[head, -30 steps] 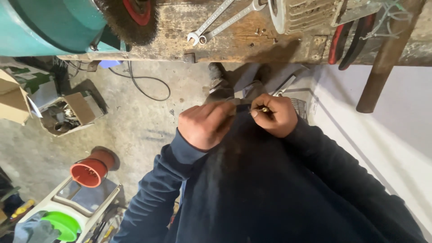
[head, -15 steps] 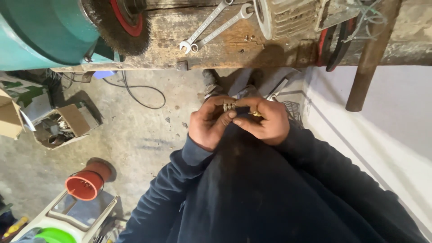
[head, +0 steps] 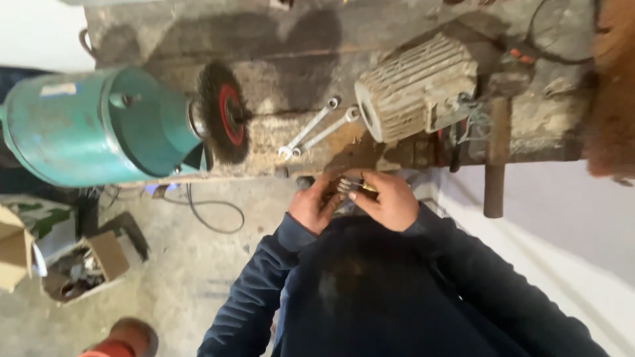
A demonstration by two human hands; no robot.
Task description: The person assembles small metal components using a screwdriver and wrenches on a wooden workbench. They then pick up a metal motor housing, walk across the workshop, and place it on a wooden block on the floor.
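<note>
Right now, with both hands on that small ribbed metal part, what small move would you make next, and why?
Probably raise the small ribbed metal part toward the wire wheel: the left hand and right hand pinch it just below the bench edge.

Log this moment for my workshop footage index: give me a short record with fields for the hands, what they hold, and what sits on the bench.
left hand: left hand pinches one side of a small metal part
right hand: right hand grips the same part from the other side
held item: small, ribbed, metallic; detail too fine to tell
bench: worn wooden bench just ahead of the hands
on bench: green grinder with wire wheel, two wrenches, ribbed motor
floor: cardboard box, black cable
</note>
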